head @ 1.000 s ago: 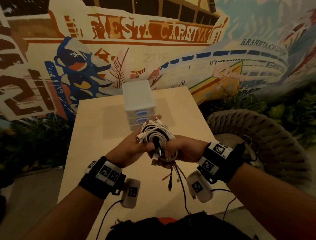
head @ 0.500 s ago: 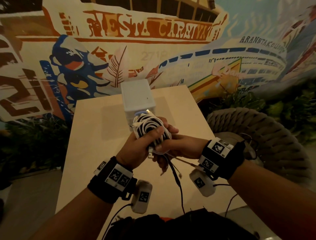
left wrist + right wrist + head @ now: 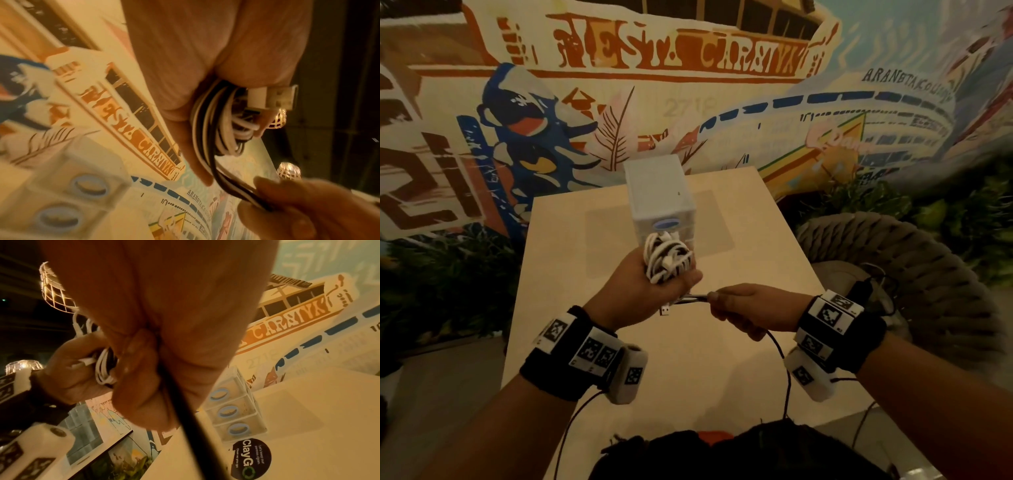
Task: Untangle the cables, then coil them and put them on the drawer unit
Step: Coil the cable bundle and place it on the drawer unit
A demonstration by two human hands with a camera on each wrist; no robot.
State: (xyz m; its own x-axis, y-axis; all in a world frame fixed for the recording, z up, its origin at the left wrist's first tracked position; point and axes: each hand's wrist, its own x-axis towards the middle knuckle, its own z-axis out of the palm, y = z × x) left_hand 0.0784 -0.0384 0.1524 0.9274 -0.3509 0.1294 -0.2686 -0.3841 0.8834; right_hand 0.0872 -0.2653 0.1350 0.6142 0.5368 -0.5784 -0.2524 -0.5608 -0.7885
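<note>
My left hand [image 3: 650, 287] grips a tangled bundle of white and black cables [image 3: 667, 262] above the table, just in front of the drawer unit [image 3: 661, 202]. A white USB plug [image 3: 273, 97] sticks out of that fist. My right hand [image 3: 743, 306] pinches strands [image 3: 693, 298] drawn taut out of the bundle to the right; in the left wrist view these strands [image 3: 230, 186] are black and white. A black cable [image 3: 185, 410] hangs down from the right fist toward my lap. The small white drawer unit [image 3: 232, 408] has three drawers with blue ring handles.
The light wooden table [image 3: 619, 342] carries the drawer unit at its far middle. A round black sticker [image 3: 252, 457] lies on the tabletop. A woven wicker chair [image 3: 914, 274] stands to the right. A painted mural wall [image 3: 688, 68] rises behind the table.
My hands have drawn apart: the left keeps the bundle and has lifted it toward the drawer unit, while the right has pulled strands out to the right.
</note>
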